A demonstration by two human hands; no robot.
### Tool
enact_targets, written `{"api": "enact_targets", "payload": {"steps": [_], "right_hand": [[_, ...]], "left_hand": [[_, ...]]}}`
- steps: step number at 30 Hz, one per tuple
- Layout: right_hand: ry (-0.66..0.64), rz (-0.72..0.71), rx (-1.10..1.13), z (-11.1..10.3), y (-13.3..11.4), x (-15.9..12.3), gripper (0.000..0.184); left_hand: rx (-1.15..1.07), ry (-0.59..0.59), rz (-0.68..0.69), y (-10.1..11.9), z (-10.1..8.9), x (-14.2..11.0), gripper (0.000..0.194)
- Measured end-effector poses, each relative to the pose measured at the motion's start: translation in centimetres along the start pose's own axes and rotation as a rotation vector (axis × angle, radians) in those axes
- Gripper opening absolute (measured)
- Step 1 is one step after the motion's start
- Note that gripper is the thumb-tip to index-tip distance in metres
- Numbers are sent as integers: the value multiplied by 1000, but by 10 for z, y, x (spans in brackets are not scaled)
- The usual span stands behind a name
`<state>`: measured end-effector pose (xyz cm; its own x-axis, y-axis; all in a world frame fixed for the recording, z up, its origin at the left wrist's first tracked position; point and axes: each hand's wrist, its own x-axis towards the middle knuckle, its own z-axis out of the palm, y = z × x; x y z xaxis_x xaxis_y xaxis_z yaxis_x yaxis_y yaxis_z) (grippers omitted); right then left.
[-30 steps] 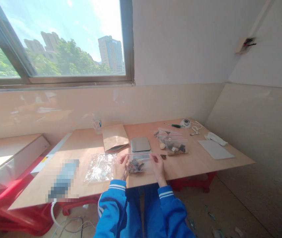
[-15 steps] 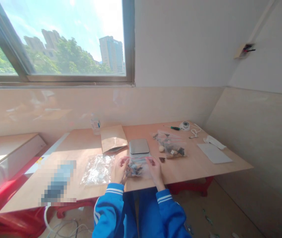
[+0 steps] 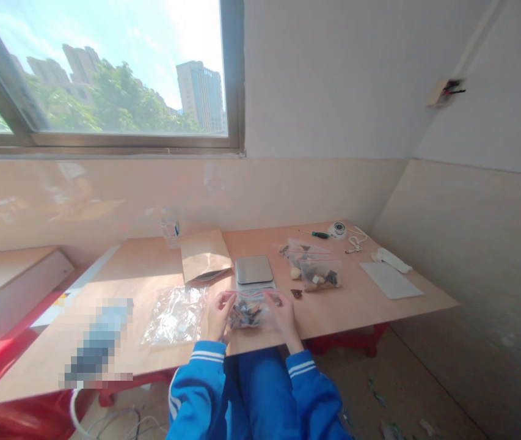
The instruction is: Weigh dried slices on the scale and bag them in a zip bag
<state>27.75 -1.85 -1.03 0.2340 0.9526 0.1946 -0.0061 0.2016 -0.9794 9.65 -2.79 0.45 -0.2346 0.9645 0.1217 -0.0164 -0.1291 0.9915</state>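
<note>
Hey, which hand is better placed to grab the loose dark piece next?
Probably the right hand: the dark piece lies close by on its right, while the left hand is across the held bag. Both hands hold that bag's top edge, so the right would likely need to let go first.

Bag (image 3: 247,314), one. Clear, thin, flexible plastic; pinkish-red strip along the top edge. Contents: a loose cluster of small irregular pieces, dark, brown and greyish, gathered low and toward the left side; too small to identify. Condition: partly filled, walls creased; whether the strip is sealed cannot be told. Pose: top edge stretched roughly level, one upper corner in the left hand (image 3: 220,314), the other in the right hand (image 3: 284,313). Location: near edge of the desk (image 3: 333,310), middle portion.
</note>
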Motion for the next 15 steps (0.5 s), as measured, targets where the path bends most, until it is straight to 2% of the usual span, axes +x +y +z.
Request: {"api": "enact_targets", "payload": {"steps": [7, 12, 15], "right_hand": [[35, -2, -35, 0, 5, 1, 32], [15, -3, -54, -2, 3, 0, 31], [72, -132, -159, -1, -11, -1, 36]], "left_hand": [[-44, -41, -94, 6, 5, -3, 35], [-75, -25, -86, 6, 6, -3, 36], [-58, 1, -109, 7, 5, -4, 38]]}}
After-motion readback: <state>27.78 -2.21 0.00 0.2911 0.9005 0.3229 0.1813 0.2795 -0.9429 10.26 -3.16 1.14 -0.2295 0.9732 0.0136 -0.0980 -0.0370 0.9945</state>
